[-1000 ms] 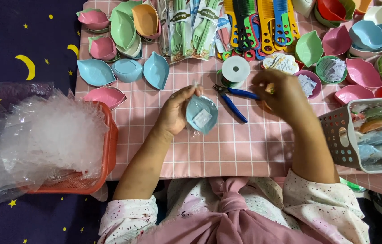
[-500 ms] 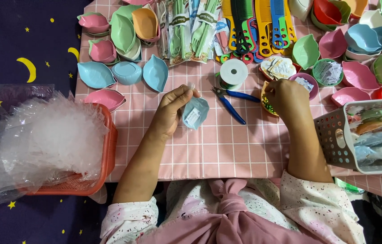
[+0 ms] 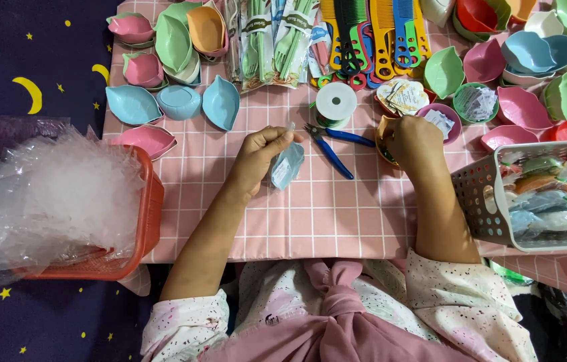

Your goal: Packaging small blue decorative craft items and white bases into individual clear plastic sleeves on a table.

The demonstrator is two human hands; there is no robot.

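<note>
My left hand [image 3: 261, 154] pinches the top of a clear plastic bag holding a small blue leaf-shaped dish [image 3: 288, 165], which hangs just above the pink checked cloth [image 3: 323, 214]. My right hand [image 3: 414, 139] rests curled over a small orange bowl [image 3: 384, 131] to the right; what its fingers hold is hidden. Blue-handled pliers [image 3: 334, 142] lie between the two hands, below a roll of white tape [image 3: 335, 102].
An orange basket [image 3: 142, 221] heaped with clear plastic bags sits at the left. A white basket [image 3: 491, 201] of packed dishes stands at the right. Loose pastel dishes [image 3: 179, 102], cutlery packs [image 3: 273, 40], combs [image 3: 377, 33] and bowls of paper tags [image 3: 474, 104] line the far side.
My left hand lifted the bagged blue dish by its top and it now hangs upright. My right hand moved right, down onto the small orange bowl.
</note>
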